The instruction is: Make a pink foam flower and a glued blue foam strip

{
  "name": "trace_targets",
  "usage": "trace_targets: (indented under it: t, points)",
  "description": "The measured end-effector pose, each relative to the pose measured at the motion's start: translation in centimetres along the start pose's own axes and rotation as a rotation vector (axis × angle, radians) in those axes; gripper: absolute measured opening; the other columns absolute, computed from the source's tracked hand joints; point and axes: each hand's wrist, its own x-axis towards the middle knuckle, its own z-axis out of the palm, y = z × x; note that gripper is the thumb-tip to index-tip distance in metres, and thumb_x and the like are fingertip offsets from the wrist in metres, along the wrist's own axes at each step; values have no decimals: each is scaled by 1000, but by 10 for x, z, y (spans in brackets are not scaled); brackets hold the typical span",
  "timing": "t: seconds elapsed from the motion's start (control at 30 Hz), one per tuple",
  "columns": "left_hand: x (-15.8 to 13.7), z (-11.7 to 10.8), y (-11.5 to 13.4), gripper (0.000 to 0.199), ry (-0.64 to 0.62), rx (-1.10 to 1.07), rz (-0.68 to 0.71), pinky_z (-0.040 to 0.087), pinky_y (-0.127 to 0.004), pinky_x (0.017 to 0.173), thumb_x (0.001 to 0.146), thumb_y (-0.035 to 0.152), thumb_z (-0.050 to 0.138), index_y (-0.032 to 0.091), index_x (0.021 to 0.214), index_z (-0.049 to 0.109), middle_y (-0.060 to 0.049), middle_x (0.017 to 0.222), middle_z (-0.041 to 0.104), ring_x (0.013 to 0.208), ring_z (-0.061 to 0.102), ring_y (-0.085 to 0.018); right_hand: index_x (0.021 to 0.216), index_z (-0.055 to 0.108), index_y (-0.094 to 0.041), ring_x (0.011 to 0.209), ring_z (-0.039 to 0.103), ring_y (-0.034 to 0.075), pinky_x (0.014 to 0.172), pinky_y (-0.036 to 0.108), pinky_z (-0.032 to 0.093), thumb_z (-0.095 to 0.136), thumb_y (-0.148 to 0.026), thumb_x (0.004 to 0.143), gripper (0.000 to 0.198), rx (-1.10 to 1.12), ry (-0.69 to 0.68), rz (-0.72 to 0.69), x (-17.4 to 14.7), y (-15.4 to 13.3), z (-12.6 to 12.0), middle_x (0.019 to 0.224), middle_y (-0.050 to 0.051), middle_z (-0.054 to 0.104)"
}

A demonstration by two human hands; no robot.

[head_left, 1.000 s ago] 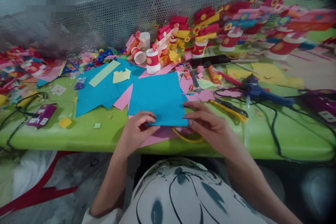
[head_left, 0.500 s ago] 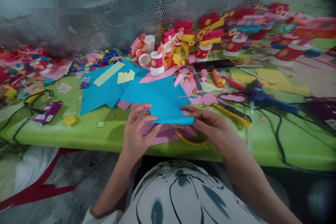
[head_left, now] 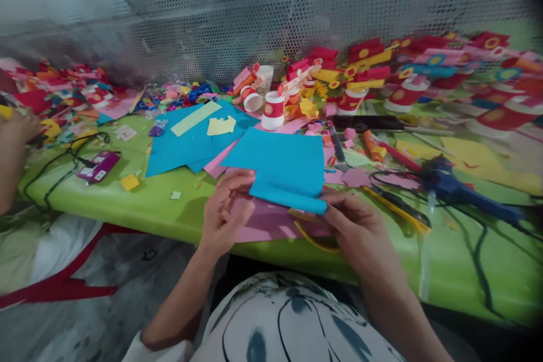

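A blue paper sheet (head_left: pixel 282 161) is in front of me, its near edge curled into a narrow roll. My right hand (head_left: pixel 360 226) grips the right end of that roll between thumb and fingers. At the sheet's left edge, my left hand (head_left: pixel 227 209) holds the paper with bent fingers, the thumb lower down. Beneath the sheet lies pink paper (head_left: pixel 271 226). Yellow scissor-like handles (head_left: pixel 316 240) show in part beside my right hand. More blue sheets (head_left: pixel 178 147) lie behind to the left, bearing a pale green strip (head_left: pixel 195 117) and a pale yellow cutout (head_left: pixel 221 125).
Paper cups with red bands (head_left: pixel 272 110) and rolled-paper models stand along the back right. A blue glue gun (head_left: pixel 466 189) with a cable and a yellow cutter (head_left: pixel 399 209) lie right. At left are a purple box (head_left: pixel 98 167) with cables and another person's hand (head_left: pixel 21 130).
The view has swung left, so the table's things appear further right. The rolled edge now slopes down to the right and shows more plainly. Another person's hand has come into view at the left.
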Motion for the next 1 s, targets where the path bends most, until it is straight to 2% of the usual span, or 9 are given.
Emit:
trace_targets:
  t: [0.07,0.17,0.23,0.3,0.37,0.47,0.7,0.83,1.0]
  points:
    - [5,-6,-7,32,-14,-77,-30,58,-38,85,100,27,53,27,128,69,-12,139,57,111,64,-25,77,76,-27,76,71,15,65,25,61,85,-35,75,13,29,3,-19,2,4,-1,93,-1,70]
    - [16,-13,-12,32,-81,-57,-59,53,-38,92,102,26,49,30,124,72,-10,139,58,117,60,-25,78,77,-27,82,71,17,65,26,63,87,-35,73,14,49,8,-16,4,8,-4,101,0,68]
    - [22,-15,-12,29,-165,-59,-104,52,-37,91,102,26,51,30,119,75,-10,136,61,116,60,-24,79,77,-27,77,70,16,64,26,62,87,-35,71,15,60,15,-16,6,8,-5,97,0,68]
    - [27,-13,-11,25,-223,-105,-141,53,-33,80,100,28,56,29,114,77,-11,134,62,113,62,-24,77,77,-26,71,68,15,61,25,60,88,-35,70,16,70,27,-36,6,7,-6,88,0,69]
    - [28,-12,-11,21,-239,-174,-165,52,-31,71,97,30,61,29,110,78,-12,136,62,116,62,-27,76,77,-27,72,68,16,62,26,59,87,-34,70,14,58,27,-44,5,4,-6,83,1,69]
    - [27,-13,-12,18,-239,-245,-218,51,-31,67,92,34,68,29,104,79,-12,140,62,122,60,-30,78,78,-28,81,69,20,70,31,60,84,-33,75,8,16,2,-22,1,1,-8,89,2,72]
    - [15,-21,-14,26,-266,-294,-345,56,-38,74,83,48,73,28,97,81,-12,141,63,117,65,-34,83,76,-33,90,70,24,76,35,60,78,-33,80,4,-92,-21,2,-11,3,-8,101,1,72]
    - [12,-22,-16,32,-230,-272,-344,56,-39,72,80,53,74,27,98,81,-14,138,66,110,68,-34,84,74,-35,85,69,23,69,33,61,78,-34,80,6,-137,-6,31,-18,4,-7,107,0,70]
    - [13,-23,-14,23,-282,-369,-398,55,-38,76,83,44,74,27,95,82,-12,130,71,110,69,-32,80,75,-33,84,70,21,70,27,61,81,-33,76,7,-114,-18,55,-17,4,-7,107,2,71]
